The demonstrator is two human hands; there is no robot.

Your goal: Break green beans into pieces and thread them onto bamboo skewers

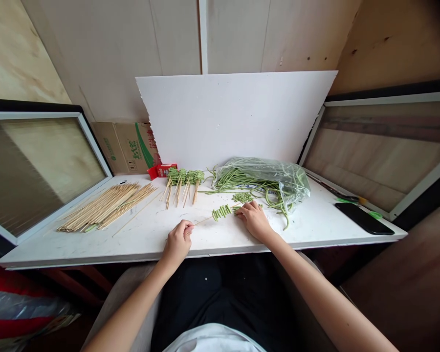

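Observation:
My left hand (179, 238) is closed around the blunt end of a bamboo skewer (204, 221). A row of short long-bean pieces (221, 212) is threaded crosswise on its far part. At the skewer's tip, the fingers of my right hand (254, 220) are bent and pinched at a bit of green bean, partly covered by the fingers. Just beyond that hand lies a small pile of cut bean pieces (243, 197) on the white table (139, 249). Whole long beans (234, 180) stick out of a clear plastic bag (267, 171) behind the pile.
Several bundles of filled bean skewers (185, 177) lie at the back, by a red box (165, 169). Loose bamboo skewers (106, 205) spread at left. A black phone (364, 218) rests at right. A white board (234, 117) stands behind, with framed panes (40, 171) on both sides.

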